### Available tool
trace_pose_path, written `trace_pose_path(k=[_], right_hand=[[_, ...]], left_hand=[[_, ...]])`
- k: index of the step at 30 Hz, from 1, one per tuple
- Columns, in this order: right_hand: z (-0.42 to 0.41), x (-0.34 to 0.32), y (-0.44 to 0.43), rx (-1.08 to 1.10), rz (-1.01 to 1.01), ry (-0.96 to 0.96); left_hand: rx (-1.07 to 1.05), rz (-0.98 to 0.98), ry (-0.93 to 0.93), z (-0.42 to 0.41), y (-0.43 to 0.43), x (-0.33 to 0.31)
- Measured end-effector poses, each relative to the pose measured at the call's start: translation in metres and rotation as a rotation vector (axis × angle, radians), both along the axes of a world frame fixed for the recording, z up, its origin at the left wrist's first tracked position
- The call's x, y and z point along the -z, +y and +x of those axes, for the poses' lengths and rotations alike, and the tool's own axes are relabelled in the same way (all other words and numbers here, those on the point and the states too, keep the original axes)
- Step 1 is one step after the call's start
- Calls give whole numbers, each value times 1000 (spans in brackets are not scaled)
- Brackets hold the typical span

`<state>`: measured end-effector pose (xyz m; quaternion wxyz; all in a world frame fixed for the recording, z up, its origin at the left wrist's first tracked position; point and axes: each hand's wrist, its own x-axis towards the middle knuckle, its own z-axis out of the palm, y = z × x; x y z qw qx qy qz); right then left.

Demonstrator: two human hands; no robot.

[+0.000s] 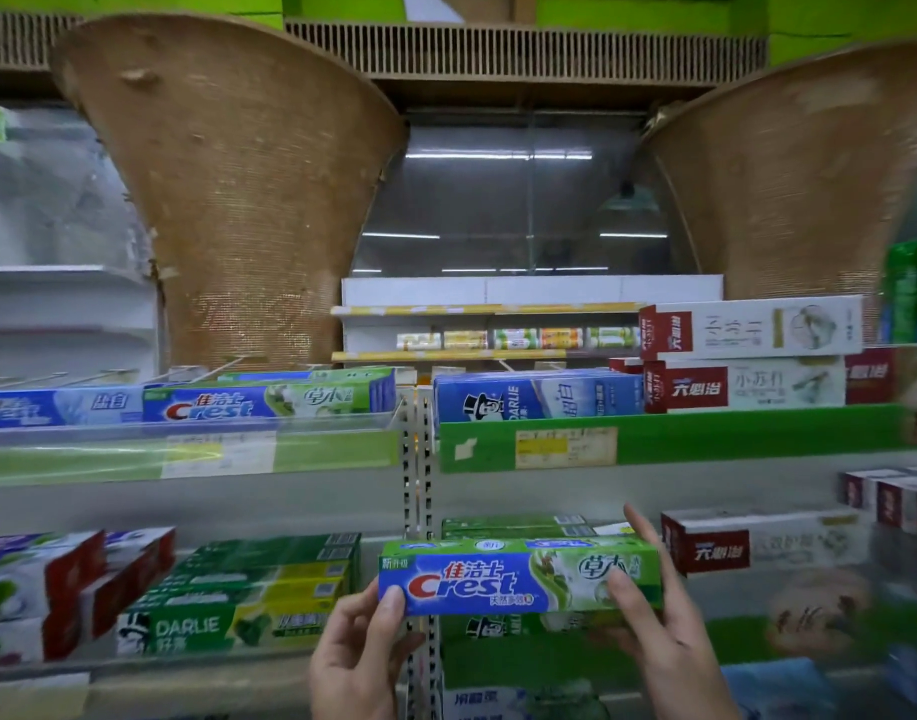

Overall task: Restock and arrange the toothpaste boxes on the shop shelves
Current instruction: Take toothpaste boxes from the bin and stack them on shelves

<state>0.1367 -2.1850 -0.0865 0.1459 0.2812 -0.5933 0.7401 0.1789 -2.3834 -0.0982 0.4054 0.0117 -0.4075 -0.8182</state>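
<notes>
Landmark: perforated shelf upright (417,491), mid-frame. Far left of the upright, lower shelf: red-and-white boxes (61,589), tilted. Just left of it on the same shelf: stack of green Darlie boxes (248,589), lying flat. Upper shelf left of the upright: blue Crest box (56,407), then green-and-blue Crest boxes (269,400) reaching near the post. Above those, left of the upright: woven basket (248,200).

Left hand (357,662), below and just left of the upright, pinches the left end of the held Crest box (498,579). Thumb (392,600) is pressed on the front face; the other fingers are behind the box, cannot tell how they lie.

Held Crest box is level, front face to camera. It crosses in front of the upright, mostly right of it, at lower-shelf height and off the shelf.

Right hand (664,631), right of the upright, grips the box's right end, thumb on the front, forefinger straight up behind the end, rest hidden.

Upper shelf right of the upright: blue Darlie boxes (536,397), then stacked white-and-red boxes (747,356). Lower shelf far right: white box with red end (757,543).
</notes>
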Motion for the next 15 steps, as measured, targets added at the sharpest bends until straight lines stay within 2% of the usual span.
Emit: trace_pose_path(k=[5,10,15], right_hand=[[5,-6,-2,52,94,37],[11,-6,-42,76,287,42],[22,-7,-87,73,253,51]], left_hand=[[-20,30,46,2,0,-7],[-46,203,107,16,-17,-11],[-73,241,98,36,-40,-5]])
